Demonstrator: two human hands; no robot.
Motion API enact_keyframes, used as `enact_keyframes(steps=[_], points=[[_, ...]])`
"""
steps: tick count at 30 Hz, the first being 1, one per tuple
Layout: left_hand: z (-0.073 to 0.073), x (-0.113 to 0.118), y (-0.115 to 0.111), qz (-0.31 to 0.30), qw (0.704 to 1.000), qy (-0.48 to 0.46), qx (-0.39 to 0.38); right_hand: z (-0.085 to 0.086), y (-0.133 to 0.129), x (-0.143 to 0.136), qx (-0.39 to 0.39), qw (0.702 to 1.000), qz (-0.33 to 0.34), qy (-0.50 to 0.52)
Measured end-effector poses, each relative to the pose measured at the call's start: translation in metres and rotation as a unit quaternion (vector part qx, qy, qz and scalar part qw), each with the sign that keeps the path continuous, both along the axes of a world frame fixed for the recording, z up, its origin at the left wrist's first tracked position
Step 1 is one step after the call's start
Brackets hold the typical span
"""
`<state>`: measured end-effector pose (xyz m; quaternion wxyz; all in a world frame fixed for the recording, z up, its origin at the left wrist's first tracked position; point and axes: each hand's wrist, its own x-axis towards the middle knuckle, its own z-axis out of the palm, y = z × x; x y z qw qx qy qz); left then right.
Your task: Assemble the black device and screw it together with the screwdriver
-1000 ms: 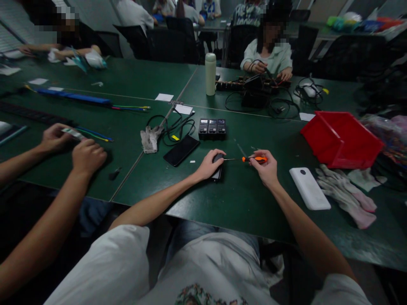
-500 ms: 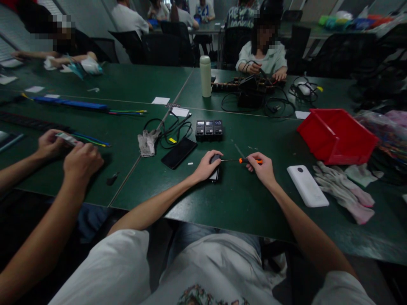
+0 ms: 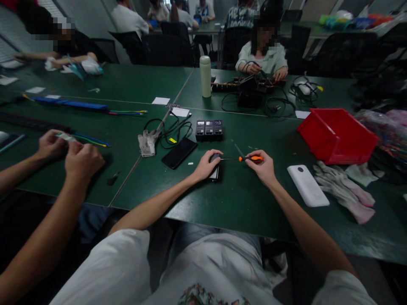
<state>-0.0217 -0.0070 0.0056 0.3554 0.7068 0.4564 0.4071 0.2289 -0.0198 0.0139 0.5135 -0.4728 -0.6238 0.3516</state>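
My left hand (image 3: 207, 164) is closed around a small dark block-shaped device (image 3: 215, 173) with a pale label, pressing it to the green table. My fingers cover much of it. In my right hand (image 3: 263, 167) is a screwdriver (image 3: 251, 159) with an orange and black handle, gripped between thumb and fingers. Its thin shaft lies level and points left, the tip reaching the right side of the device; the exact contact is too small to make out. A black block with three similar modules (image 3: 209, 130) sits just beyond my left hand.
Left of my hands lie a black phone (image 3: 179, 153), a grey glove (image 3: 148, 143) and coiled black cables (image 3: 174, 127). To the right are a white power bank (image 3: 307, 185), work gloves (image 3: 345, 190) and a red bin (image 3: 337, 135). A neighbour's hands (image 3: 83, 159) work at far left.
The fingers of my right hand have shifted on the screwdriver, and its orange handle shows more and sits slightly higher. My left hand and the device stay in place.
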Motion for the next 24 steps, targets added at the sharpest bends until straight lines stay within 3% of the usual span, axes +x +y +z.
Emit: enact_keyframes(steps=[11, 16, 24], points=[[0.007, 0.0, 0.001, 0.006, 0.999, -0.038, 0.007, -0.002, -0.001, -0.002, -0.026, 1.0, -0.01, 0.003], [0.0, -0.004, 0.01, 0.039, 0.995, -0.089, -0.02, -0.006, 0.0, -0.002, -0.062, 0.997, 0.0, 0.037], [-0.005, -0.008, 0.017, 0.057, 0.988, -0.139, -0.042, -0.006, -0.002, -0.004, -0.064, 0.998, 0.028, 0.002]])
